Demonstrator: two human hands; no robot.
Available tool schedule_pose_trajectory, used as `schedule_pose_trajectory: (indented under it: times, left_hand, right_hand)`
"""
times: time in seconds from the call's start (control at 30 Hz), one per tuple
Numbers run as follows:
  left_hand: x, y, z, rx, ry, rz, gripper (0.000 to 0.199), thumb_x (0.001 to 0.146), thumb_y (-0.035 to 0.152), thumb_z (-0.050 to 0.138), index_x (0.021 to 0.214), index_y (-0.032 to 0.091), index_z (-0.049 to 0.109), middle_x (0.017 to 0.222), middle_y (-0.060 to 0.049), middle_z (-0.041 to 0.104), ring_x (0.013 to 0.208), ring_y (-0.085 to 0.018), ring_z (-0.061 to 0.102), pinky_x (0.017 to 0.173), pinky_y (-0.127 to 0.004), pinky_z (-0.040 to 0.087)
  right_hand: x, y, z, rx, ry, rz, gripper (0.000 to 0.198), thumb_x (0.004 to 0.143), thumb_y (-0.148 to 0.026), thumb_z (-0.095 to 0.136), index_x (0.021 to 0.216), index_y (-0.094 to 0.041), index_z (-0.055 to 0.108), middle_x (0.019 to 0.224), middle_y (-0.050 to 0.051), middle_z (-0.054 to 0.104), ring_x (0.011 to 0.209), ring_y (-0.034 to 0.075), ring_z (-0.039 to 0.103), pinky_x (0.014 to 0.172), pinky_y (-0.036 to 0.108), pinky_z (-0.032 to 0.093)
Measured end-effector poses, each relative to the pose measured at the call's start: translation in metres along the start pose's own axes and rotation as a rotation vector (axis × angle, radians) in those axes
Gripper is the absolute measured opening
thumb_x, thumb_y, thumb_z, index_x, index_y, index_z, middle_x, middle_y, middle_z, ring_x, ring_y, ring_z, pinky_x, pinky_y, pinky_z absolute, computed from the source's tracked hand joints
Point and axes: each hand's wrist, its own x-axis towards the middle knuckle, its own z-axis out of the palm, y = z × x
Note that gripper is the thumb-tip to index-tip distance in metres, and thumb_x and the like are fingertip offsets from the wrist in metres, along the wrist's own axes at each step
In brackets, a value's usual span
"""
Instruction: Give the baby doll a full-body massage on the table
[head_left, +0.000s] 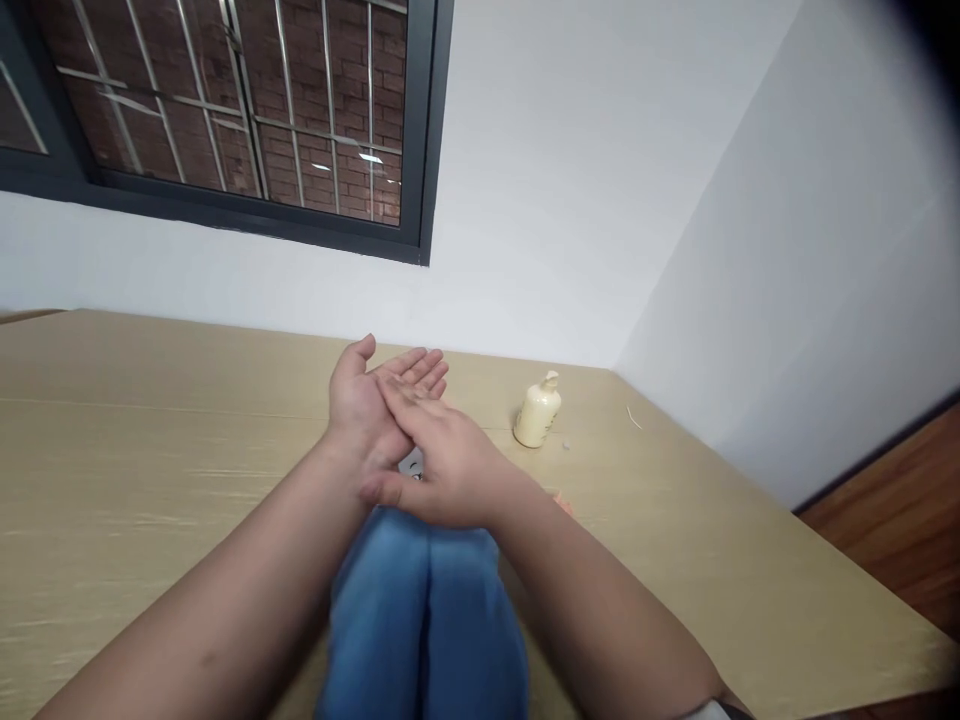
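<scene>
My left hand [358, 405] is turned palm up over my knees, its thumb raised and its fingers stretched out away from me. Across its palm lies my right hand [457, 455], back side up, with fingers extended flat and the thumb by the left wrist. The two hands touch, and I see no object in either. Through the gap between them shows a bit of something white with dark marks [411, 463]; its kind is hidden. To the right of the hands stands a cream-coloured pump bottle [538, 412], upright and apart from them.
The light wooden surface [187, 430] reaches to a white wall [540, 200] with a barred window [247, 110]. Blue trousers [420, 620] cover my legs. An orange scrap [563, 504] peeks out beside my right forearm. A small pale bit [566, 445] and a white string [634, 417] lie right of the bottle.
</scene>
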Motion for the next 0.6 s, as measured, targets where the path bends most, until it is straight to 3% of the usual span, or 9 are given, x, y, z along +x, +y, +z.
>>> schedule_pose_trajectory:
  times: [0.17, 0.43, 0.6]
  left_hand:
    - [-0.006, 0.003, 0.005, -0.013, 0.103, 0.045, 0.061, 0.091, 0.051, 0.045, 0.133, 0.008, 0.054, 0.128, -0.022, 0.060, 0.132, -0.032, 0.050, 0.109, -0.044, 0.042]
    - [0.023, 0.026, -0.026, -0.021, 0.078, 0.142, 0.076, 0.086, 0.053, 0.050, 0.145, 0.005, 0.042, 0.134, -0.024, 0.057, 0.130, -0.032, 0.053, 0.110, -0.039, 0.042]
    - [0.020, 0.011, -0.021, -0.017, 0.049, 0.065, 0.076, 0.085, 0.058, 0.050, 0.142, 0.008, 0.048, 0.131, -0.023, 0.058, 0.129, -0.031, 0.054, 0.109, -0.037, 0.042]
  right_hand:
    - [0.005, 0.024, 0.003, -0.007, 0.026, -0.003, 0.092, 0.090, -0.071, 0.048, 0.157, -0.015, 0.020, 0.164, 0.012, 0.018, 0.153, 0.027, 0.011, 0.124, 0.047, 0.014]
    - [0.001, 0.003, 0.003, 0.024, -0.003, -0.006, 0.078, 0.093, -0.065, 0.049, 0.153, -0.020, 0.032, 0.152, 0.009, 0.046, 0.141, 0.027, 0.040, 0.117, 0.046, 0.028]
    - [-0.002, -0.003, 0.003, 0.070, 0.006, -0.020, 0.083, 0.091, -0.068, 0.048, 0.156, -0.021, 0.025, 0.161, 0.008, 0.030, 0.149, 0.028, 0.024, 0.121, 0.047, 0.020]
